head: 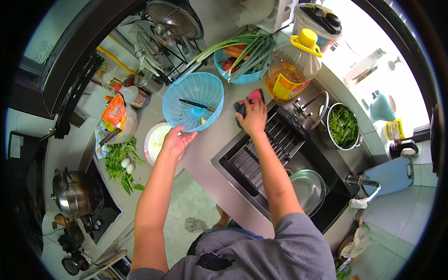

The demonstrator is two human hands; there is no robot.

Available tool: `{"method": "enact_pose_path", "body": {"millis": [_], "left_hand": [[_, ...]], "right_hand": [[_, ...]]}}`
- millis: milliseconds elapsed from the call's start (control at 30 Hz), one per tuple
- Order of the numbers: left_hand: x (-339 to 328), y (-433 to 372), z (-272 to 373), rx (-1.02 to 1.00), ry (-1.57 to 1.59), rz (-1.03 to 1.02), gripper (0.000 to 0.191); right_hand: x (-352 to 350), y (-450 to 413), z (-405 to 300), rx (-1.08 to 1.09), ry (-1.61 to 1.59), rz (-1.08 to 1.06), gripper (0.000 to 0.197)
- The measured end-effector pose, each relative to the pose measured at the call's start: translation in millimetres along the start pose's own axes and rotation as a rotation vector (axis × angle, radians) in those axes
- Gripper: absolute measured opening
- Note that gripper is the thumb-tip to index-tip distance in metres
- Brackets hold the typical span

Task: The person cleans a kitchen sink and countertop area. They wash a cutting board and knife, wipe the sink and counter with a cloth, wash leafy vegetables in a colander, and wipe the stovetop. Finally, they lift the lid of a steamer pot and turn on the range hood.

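Observation:
My right hand [253, 117] lies palm down with spread fingers on a red and black cloth [257, 95], on the counter beside the sink. My left hand [177, 140] is turned partly palm up, fingers apart, at the near rim of a blue plastic mesh basket [171, 96]. Whether it touches the rim is hard to tell. Inside the basket are a black-handled tool [194, 103], probably a peeler or knife, and a few small scraps. A white plate with a patterned rim [153, 140] sits partly beneath my left hand, with small pale pieces on it.
Behind stand a blue basket of scallions and carrots [241, 79] and a large oil jug [290, 75]. The black sink [336, 182] holds a rack and a glass bowl [308, 190]. A pot of greens [343, 126] is right; leaves, eggs [127, 166] and a steel pot [75, 194] are left.

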State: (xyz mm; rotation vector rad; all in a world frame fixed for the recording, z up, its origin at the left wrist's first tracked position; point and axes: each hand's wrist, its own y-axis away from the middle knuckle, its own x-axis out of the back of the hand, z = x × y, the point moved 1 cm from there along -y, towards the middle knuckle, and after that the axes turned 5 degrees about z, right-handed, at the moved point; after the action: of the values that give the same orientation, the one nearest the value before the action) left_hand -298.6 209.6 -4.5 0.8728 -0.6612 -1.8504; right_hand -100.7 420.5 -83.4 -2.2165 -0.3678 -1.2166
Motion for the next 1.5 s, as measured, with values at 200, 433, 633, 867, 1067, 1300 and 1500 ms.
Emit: {"method": "enact_pose_path", "body": {"millis": [200, 433, 633, 867, 1067, 1300, 1500], "left_hand": [[-17, -37, -8, -0.033, 0.0, -0.116, 0.04], [-11, -16, -13, -0.095, -0.211, -0.139, 0.049], [83, 49, -39, -0.158, -0.313, 0.198, 0.035], [143, 70, -73, -0.014, -0.039, 0.427, 0.043], [171, 19, -72, -0.169, 0.003, 0.384, 0.035], [200, 66, -92, -0.215, 0.027, 0.412, 0.03], [247, 137, -119, -0.192, 0.048, 0.44, 0.032]], "right_hand": [[1, 96, -88, 0.276, -0.147, -0.282, 0.055], [-9, 121, -102, 0.468, -0.314, -0.332, 0.04], [-24, 55, -81, 0.215, -0.213, -0.102, 0.043], [-17, 130, -137, 0.316, -0.19, -0.335, 0.062], [-42, 113, -151, 0.432, -0.165, -0.237, 0.051], [-54, 100, -162, 0.323, -0.211, -0.117, 0.061], [-43, 159, -197, 0.525, -0.143, -0.361, 0.066]]}}
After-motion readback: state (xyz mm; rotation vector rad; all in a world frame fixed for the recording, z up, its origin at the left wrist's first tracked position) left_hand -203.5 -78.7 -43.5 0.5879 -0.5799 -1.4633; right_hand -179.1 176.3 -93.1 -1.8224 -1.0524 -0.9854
